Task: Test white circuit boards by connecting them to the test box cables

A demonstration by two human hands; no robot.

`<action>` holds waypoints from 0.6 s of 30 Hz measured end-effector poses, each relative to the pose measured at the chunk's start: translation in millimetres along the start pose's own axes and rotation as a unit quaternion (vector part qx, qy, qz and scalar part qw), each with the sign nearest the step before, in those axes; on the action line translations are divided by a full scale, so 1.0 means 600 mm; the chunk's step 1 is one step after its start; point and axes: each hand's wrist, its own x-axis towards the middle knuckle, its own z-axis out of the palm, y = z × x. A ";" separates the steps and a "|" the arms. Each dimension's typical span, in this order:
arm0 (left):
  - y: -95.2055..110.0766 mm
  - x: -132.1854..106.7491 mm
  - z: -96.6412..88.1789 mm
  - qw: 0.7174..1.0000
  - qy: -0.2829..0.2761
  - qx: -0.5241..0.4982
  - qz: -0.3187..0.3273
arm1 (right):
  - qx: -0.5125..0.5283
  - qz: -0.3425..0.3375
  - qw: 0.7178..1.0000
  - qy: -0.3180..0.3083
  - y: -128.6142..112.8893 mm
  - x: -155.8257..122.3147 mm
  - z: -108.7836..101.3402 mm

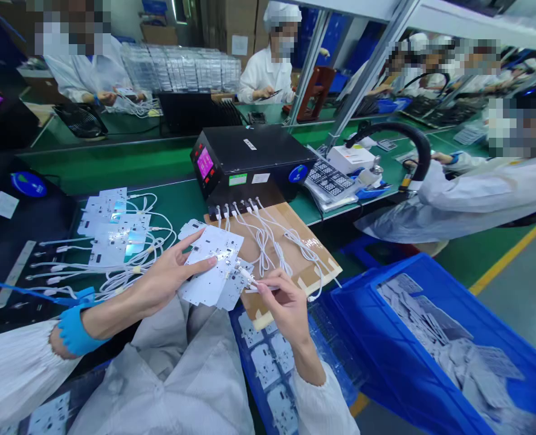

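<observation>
Several white circuit boards [211,275] are fanned out in my left hand [170,272], its thumb lying across the top board. My right hand [283,302] pinches the white plug of a USB cable [248,277] at the right edge of these boards. Whether the plug is fully seated in a board's socket is too small to tell. More white cables [263,241] run from the front of a black tester box [254,160] with a pink display and lie over a cardboard sheet [313,223]. Further boards with cables [118,235] lie to the left of my left hand.
A blue bin [385,374] full of white boards stands at the right. Below my right forearm is a blue tray [258,393] holding boards. Another black box [23,205] is at the left. Co-workers sit across and to the right, and a metal post [362,78] rises behind the tester.
</observation>
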 end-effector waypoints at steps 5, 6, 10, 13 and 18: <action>0.001 -0.002 0.004 1.000 0.000 0.005 -0.007 | -0.001 -0.025 1.000 0.005 0.001 -0.003 -0.002; 0.001 -0.002 0.006 1.000 0.002 0.004 -0.011 | -0.003 -0.025 1.000 0.001 0.002 -0.003 -0.002; 0.004 -0.001 0.011 1.000 0.010 0.002 -0.018 | -0.003 -0.029 1.000 0.004 0.000 -0.003 -0.004; 0.004 -0.001 0.011 1.000 0.007 -0.006 -0.018 | -0.005 -0.035 0.999 0.017 -0.004 -0.001 -0.008; -0.001 -0.001 0.006 1.000 -0.002 -0.009 -0.019 | -0.031 -0.022 0.999 -0.020 -0.007 0.000 -0.013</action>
